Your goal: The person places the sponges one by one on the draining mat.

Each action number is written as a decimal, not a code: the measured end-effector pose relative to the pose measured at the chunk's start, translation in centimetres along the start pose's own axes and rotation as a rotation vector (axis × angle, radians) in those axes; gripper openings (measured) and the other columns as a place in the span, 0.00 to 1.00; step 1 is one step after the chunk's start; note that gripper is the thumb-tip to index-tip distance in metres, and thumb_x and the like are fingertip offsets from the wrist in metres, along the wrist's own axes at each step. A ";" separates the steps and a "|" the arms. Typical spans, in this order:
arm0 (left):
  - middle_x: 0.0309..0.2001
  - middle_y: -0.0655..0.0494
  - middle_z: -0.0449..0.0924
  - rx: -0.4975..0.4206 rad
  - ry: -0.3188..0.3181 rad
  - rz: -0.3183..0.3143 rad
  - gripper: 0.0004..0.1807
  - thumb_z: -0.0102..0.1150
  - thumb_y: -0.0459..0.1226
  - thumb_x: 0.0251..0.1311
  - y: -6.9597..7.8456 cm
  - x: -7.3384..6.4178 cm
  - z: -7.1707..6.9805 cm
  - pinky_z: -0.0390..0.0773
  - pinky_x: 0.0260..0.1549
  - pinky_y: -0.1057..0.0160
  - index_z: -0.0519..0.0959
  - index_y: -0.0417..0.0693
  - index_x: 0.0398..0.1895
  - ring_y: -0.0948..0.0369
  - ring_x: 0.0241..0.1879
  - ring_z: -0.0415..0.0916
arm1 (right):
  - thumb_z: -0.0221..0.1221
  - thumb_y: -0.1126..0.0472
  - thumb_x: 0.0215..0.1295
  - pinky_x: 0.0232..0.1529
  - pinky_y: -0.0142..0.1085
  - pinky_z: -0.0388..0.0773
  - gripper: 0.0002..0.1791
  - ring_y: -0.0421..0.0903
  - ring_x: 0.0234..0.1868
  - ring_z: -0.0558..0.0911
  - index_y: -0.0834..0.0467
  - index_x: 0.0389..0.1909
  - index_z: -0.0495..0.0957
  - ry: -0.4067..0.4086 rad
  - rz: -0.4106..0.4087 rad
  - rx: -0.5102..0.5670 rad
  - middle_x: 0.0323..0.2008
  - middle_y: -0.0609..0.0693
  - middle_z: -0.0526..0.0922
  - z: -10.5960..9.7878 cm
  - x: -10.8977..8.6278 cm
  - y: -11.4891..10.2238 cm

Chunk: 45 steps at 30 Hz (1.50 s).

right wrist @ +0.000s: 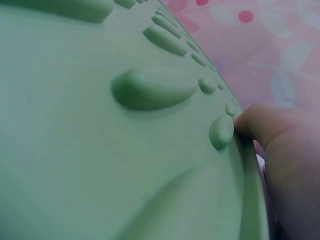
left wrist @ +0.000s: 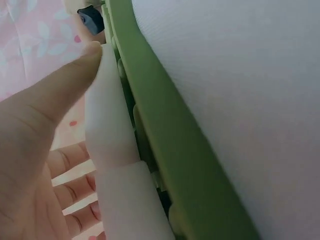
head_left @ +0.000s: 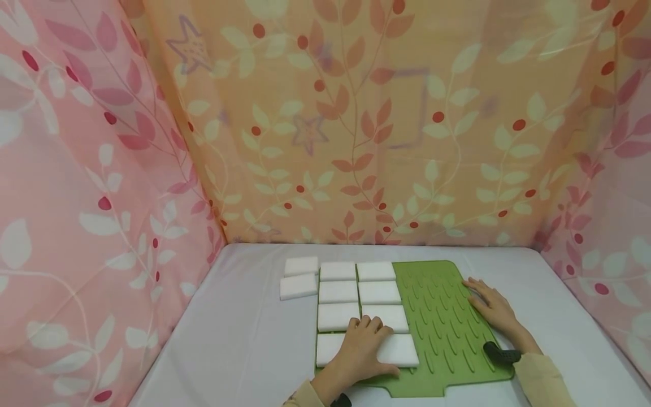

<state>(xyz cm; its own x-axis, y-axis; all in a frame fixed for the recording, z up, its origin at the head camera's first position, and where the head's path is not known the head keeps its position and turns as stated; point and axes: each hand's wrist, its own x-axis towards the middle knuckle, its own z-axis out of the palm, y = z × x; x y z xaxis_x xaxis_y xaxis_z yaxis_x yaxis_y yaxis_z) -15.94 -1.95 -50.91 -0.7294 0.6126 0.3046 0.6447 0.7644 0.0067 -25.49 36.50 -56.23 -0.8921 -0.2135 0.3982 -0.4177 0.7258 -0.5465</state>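
My left hand (head_left: 361,347) lies over a white rectangular sponge-like block (head_left: 399,351) in the nearest row on a green ridged silicone mat (head_left: 447,328). Its spread fingers rest on the block toward the far side; the thumb stretches to the right near its front. In the left wrist view the thumb tip touches the end of a white block (left wrist: 110,110), with the fingertips against its face. At the mat's right edge rests my right hand (head_left: 490,308), fingers loosely extended. The right wrist view shows one digit (right wrist: 260,122) touching the mat's rim.
Several more white blocks (head_left: 338,292) lie in two columns on the mat's left half. Two loose blocks (head_left: 299,286) sit just left of the mat on the white tabletop (head_left: 234,339). Patterned fabric curtains (head_left: 356,124) enclose the table on the back and sides.
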 end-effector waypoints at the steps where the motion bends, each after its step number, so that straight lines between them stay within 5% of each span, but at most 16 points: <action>1: 0.42 0.68 0.68 -0.002 0.002 0.003 0.42 0.51 0.76 0.35 0.0 0.0 0.0 0.62 0.41 0.63 0.72 0.66 0.53 0.67 0.39 0.62 | 0.52 0.60 0.67 0.61 0.65 0.43 0.24 0.72 0.64 0.56 0.62 0.62 0.66 -0.003 0.001 -0.004 0.62 0.71 0.62 0.0 0.0 0.1; 22: 0.44 0.65 0.69 -0.020 0.000 -0.079 0.39 0.52 0.72 0.41 -2.4 0.3 -1.8 0.66 0.43 0.58 0.71 0.66 0.56 0.64 0.43 0.64 | 0.52 0.59 0.68 0.61 0.65 0.44 0.23 0.73 0.63 0.57 0.62 0.62 0.66 -0.007 0.000 -0.025 0.62 0.70 0.63 0.2 -0.4 0.4; 45: 0.46 0.58 0.72 -0.083 0.114 -0.242 0.30 0.59 0.62 0.49 -10.3 -0.4 -3.2 0.66 0.44 0.52 0.76 0.58 0.51 0.56 0.44 0.68 | 0.52 0.59 0.67 0.62 0.65 0.43 0.23 0.73 0.63 0.56 0.62 0.62 0.66 -0.003 0.004 -0.012 0.63 0.70 0.62 0.3 -0.1 0.4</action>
<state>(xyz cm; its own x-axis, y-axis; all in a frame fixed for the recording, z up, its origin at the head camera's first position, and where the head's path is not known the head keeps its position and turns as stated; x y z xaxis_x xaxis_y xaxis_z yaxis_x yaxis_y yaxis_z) -21.52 -10.72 -48.02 -0.8373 0.3837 0.3894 0.4744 0.8640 0.1688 -25.66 36.63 -56.70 -0.8944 -0.2126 0.3935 -0.4119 0.7343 -0.5395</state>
